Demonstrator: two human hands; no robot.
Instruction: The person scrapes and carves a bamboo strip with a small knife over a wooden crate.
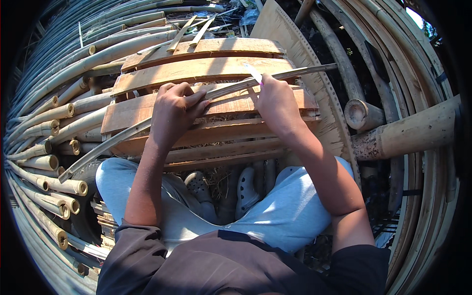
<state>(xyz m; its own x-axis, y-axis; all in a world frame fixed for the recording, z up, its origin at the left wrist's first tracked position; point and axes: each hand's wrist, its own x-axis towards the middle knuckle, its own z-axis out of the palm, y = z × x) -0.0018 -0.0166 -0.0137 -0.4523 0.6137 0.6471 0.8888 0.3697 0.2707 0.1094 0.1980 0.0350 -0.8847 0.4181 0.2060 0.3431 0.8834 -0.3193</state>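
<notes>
So we're sitting low with a rough wooden pallet [196, 73] right in front of our knees, and a long thin bamboo strip [221, 91] lies across its slats, running from the lower left edge, where its end pokes out past the pallet over the pile of poles, up toward the far right corner. Our left hand [174, 110] is closed over the strip around the middle of the pallet, fingers curled on top and pressing it down onto the slat, which looks like it keeps the springy thing from sliding or twisting. Our right hand [278, 103] is wrapped around a small knife [254, 73], pale blade pointing up and away from us, resting right against the strip just beside the left hand. Holding both hands that close together probably gives more control over the blade.

No real containers here. Through the slat gaps we only see dry straw, and near the pallet's near edge our grey clogs [246, 189]. Cut bamboo poles [54, 142] are stacked along the left side, open ends facing us, and a thick bamboo stump [364, 115] sits off the right edge, well apart from the hands. A few loose slivers lie at the far edge.
</notes>
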